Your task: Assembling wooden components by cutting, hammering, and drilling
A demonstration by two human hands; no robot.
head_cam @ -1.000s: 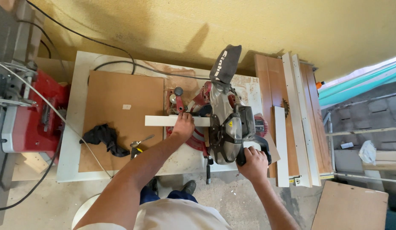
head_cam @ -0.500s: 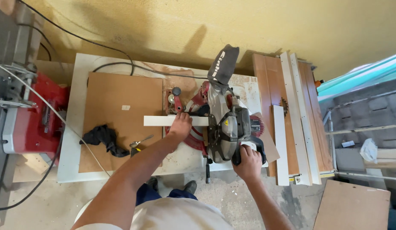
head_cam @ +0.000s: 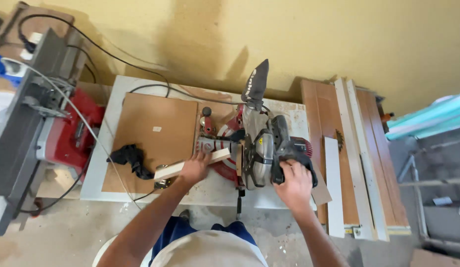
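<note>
Since the earlier frame the pale wooden strip (head_cam: 190, 165) has swung askew, its left end now toward 8 o'clock. The left hand (head_cam: 194, 169) presses on it, fingers wrapped over it; the right hand (head_cam: 292, 184) grips the mitre saw (head_cam: 262, 148) handle on the worktop (head_cam: 215, 190). I judge the strip could kick, lying off the fence, with fingers near the blade.

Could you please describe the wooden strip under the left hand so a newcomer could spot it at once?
Find the mitre saw on the white workbench. Just left of its blade, the left hand presses a pale wooden strip, the only slim light piece lying tilted there.
</note>
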